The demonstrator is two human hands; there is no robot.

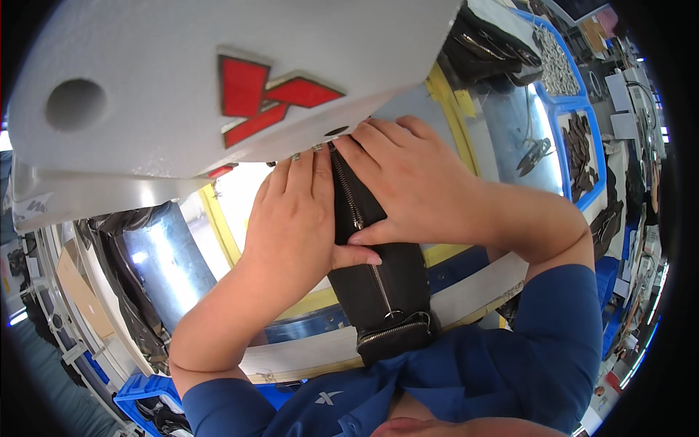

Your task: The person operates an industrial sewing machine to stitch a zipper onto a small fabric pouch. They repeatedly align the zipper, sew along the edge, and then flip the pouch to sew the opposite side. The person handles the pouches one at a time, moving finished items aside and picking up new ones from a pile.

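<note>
1. The white machine [167, 109] stands ahead, over the fingertips.
2. The black cloth piece [400, 277] lies under both hands, long axis from machine toward body.
3. The left hand [291, 204] and right hand [422, 186] rest flat, fingers extended, no pinch visible; neither is nearer.
4. The zip [346, 188] shows between them.

Pale-rimmed bench [291, 357], with a blue band [306, 329] just inside the near edge, yellow tape [457, 124] running toward the far edge, and shiny metal plates [502, 131] toward both ends. Lying across the middle of the near edge: a long black zippered pouch [400, 284]. On the right-hand plate: dark snips [535, 156]. At the far right corner: black bags [484, 47]. Along the left edge: dark fabric [120, 244], heaped loosely.
</note>
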